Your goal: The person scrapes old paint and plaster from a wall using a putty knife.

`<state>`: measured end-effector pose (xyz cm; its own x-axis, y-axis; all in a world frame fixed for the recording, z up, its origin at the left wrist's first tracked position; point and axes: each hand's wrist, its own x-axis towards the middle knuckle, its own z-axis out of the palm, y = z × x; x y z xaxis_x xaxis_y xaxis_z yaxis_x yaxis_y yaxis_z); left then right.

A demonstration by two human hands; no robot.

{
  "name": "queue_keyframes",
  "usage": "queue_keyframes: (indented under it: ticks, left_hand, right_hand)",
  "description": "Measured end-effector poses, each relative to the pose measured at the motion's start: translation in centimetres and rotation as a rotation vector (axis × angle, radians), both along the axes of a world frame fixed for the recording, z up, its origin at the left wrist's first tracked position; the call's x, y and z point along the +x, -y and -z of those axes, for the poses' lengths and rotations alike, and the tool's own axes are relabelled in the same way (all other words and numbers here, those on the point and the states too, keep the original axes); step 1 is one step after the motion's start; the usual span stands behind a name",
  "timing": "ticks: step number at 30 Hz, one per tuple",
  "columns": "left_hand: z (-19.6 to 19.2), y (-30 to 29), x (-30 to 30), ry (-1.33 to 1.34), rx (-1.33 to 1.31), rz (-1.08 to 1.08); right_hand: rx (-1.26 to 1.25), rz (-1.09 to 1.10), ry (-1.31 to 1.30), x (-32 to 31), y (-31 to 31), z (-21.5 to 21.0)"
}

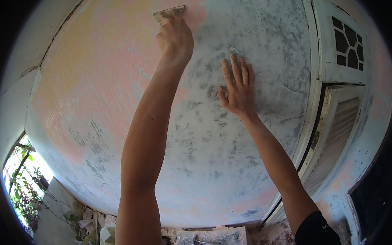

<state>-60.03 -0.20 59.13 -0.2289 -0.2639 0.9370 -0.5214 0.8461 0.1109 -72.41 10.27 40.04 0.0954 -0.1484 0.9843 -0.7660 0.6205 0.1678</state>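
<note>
High on the wall point(116, 77), my left hand point(177, 39) is closed around a scraper point(169, 13). Its wide, dirty blade lies at the wall surface, where pink and yellowish paint meets a whitish patch. The scraper's handle is hidden in my fist. Lower and to the right, my right hand point(239, 88) rests flat on the white and grey mottled part of the wall. Its fingers are spread and dusted with pale residue, and it holds nothing.
On the right are a white-framed shutter door point(334, 130) and a vent panel point(348, 43) above it. A dusty ledge with small metal pieces point(211, 240) sits at the bottom. Rubble point(89, 227) and an opening with plants point(27, 180) lie at lower left.
</note>
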Motion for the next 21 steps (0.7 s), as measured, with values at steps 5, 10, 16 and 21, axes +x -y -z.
queue_keyframes:
  ticks: [5,10,16,21]
  left_hand:
    - [-1.4,0.4,-1.2,-0.147,-0.147,-0.078]
    - [-4.3,0.2,-0.6,-0.446,0.331,0.557]
    - [-2.0,1.0,-1.2,-0.101,-0.060,0.063]
    - [-0.7,1.1,-0.9,-0.106,-0.117,-0.055]
  right_hand:
    - [-0.013,0.005,-0.013,0.0,0.1,0.0]
    - [-0.002,0.001,-0.011,0.2,0.5,-0.1]
    - [-0.011,0.006,-0.018,-0.3,0.3,-0.1]
    - [-0.012,0.010,-0.017,0.0,0.1,0.0]
